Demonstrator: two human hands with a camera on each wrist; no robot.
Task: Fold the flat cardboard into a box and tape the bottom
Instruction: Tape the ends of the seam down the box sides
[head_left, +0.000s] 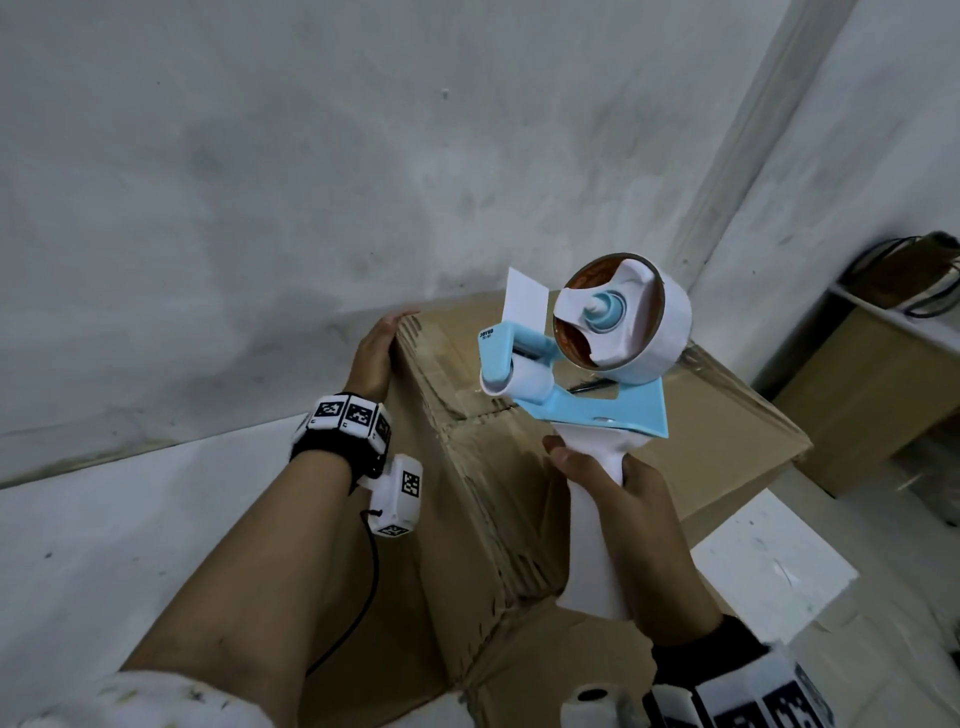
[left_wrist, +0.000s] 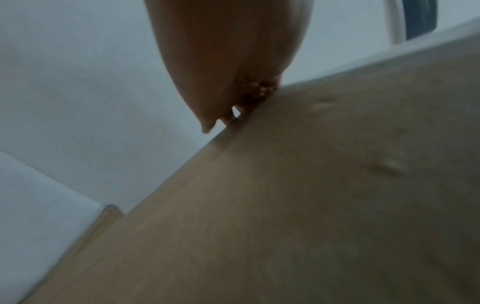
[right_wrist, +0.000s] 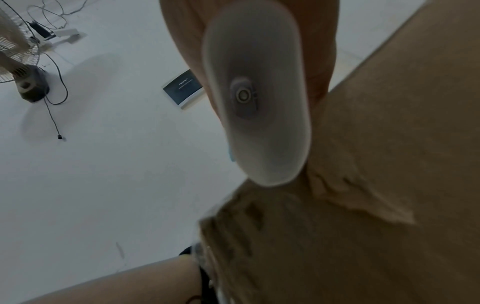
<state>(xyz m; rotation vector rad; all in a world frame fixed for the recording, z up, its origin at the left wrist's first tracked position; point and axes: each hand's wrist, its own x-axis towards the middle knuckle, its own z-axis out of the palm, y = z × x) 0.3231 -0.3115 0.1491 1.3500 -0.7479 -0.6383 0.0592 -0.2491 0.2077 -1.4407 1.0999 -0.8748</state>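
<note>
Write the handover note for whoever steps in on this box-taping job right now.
Left hand: flat, fingers straight, pressing the far left side of the cardboard box.
Right hand: grips the white handle of the tape dispenser, raised above the box; a loose tape end sticks up.
Done: box is folded, flaps closed on top; clear tape seems already laid along the seam.
Left: confirm the seam is fully taped, add strips if needed.

fan (right_wrist: 15, 61) on floor | dark booklet (right_wrist: 184, 88) | paper bag (head_left: 919, 273) on shelf
</note>
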